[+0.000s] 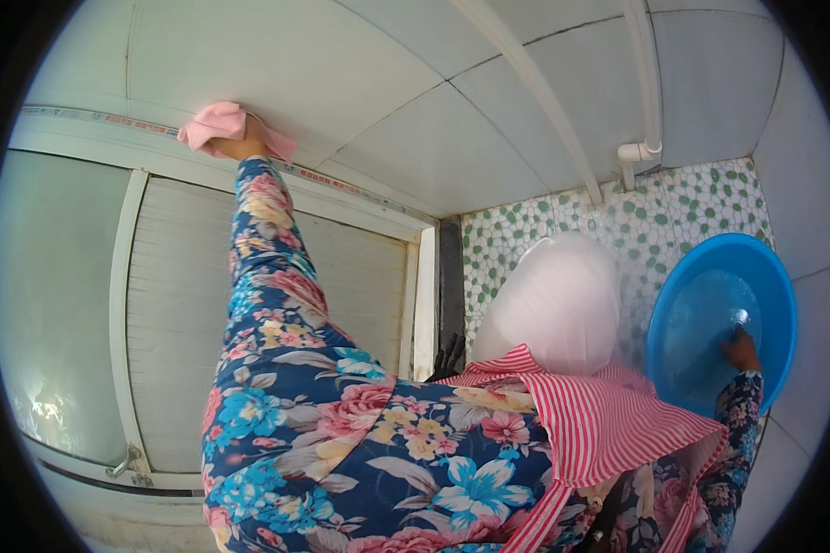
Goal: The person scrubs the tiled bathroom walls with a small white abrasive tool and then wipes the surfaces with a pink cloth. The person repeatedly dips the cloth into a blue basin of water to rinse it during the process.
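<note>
A pink cloth [214,124] is bunched in my left hand [249,142], which presses it against a pale wall panel [297,62]. The cloth sits just above the top strip of a door frame [360,183], and that strip bears printed writing. My right hand [740,351] reaches over the near rim into a blue plastic basin [664,290]. Cloudy water [705,311] appears to fill its bottom, with a bright glint by my fingertips. Those fingers are partly hidden, and whether they grip anything is unclear.
A large pale rounded thing [560,297] stands on the green-and-white pebble-pattern floor [712,200]. White pipes [643,83] run along the wall. Something dark and glove-like [448,356] shows beside the door frame. A metal handle [124,460] is on the door at lower left.
</note>
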The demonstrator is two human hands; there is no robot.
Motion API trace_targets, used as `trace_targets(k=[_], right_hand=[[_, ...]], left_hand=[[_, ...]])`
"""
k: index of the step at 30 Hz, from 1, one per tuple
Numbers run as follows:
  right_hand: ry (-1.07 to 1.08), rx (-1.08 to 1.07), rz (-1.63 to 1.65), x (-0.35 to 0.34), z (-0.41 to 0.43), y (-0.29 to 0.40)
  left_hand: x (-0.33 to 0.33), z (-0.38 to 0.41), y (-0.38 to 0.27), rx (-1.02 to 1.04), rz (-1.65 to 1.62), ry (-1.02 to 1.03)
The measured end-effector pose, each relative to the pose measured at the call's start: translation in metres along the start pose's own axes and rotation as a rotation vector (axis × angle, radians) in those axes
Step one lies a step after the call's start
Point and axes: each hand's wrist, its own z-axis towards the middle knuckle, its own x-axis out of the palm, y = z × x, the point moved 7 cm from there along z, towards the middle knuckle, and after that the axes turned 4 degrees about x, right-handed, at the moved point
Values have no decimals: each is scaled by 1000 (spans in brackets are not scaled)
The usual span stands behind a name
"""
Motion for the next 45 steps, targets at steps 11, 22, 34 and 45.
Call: trace_targets(k=[11, 22, 34, 45], right_hand=[[-31, -31, -67, 12, -3, -17], [-21, 59, 84, 10, -21, -29], [-34, 111, 75, 7, -24, -18], [-10, 76, 61, 9, -35, -24]], left_hand=[[158, -333, -43, -1248, -991, 368], [219, -441, -115, -71, -337, 807], [177, -483, -177, -1728, -1457, 786], [244, -502, -378, -791, -1602, 1275]])
